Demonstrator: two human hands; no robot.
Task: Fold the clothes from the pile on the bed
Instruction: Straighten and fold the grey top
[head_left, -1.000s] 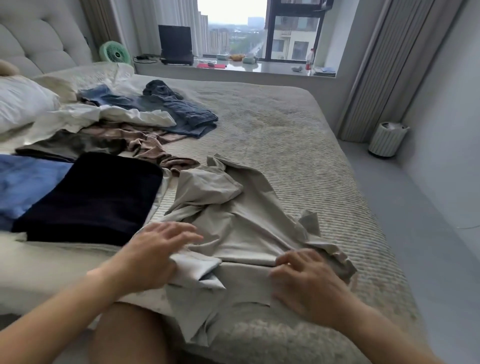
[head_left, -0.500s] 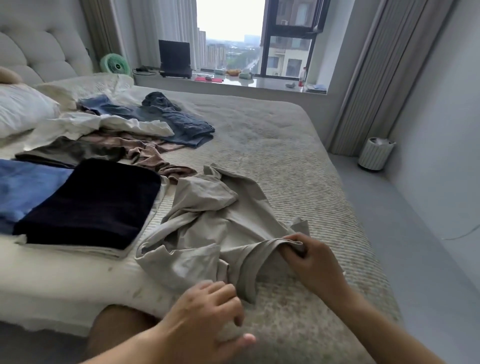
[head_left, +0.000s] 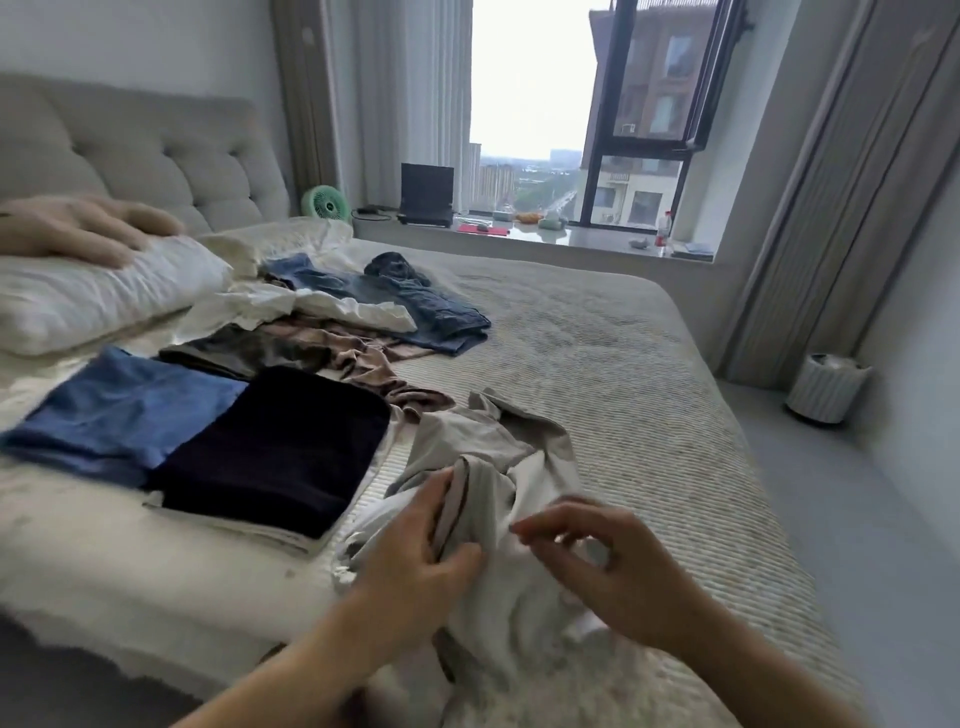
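A crumpled beige-grey garment (head_left: 493, 452) lies bunched on the near part of the bed (head_left: 623, 374). My left hand (head_left: 415, 551) grips a fold of it between thumb and fingers. My right hand (head_left: 608, 566) hovers over the garment's near side with fingers curled, pinching a bit of its light cloth. Further back lies the unfolded pile: blue jeans (head_left: 415, 301), a white piece (head_left: 311, 306), a brownish piece (head_left: 363, 353) and a dark olive one (head_left: 244, 348). Two folded items sit at the left, a black one (head_left: 275, 447) and a blue one (head_left: 124, 410).
A white pillow (head_left: 88, 296) and tufted headboard (head_left: 156, 161) are at the far left. The window sill holds a laptop (head_left: 426, 195), a green fan (head_left: 324, 203) and a bottle (head_left: 661, 234). A white ribbed bin (head_left: 826, 387) stands on the floor right of the bed.
The head view lifted toward the window. The garment got gathered into a tighter bunch. My left hand moved up from the bed edge onto the cloth; my right hand shifted nearer, onto its near side.
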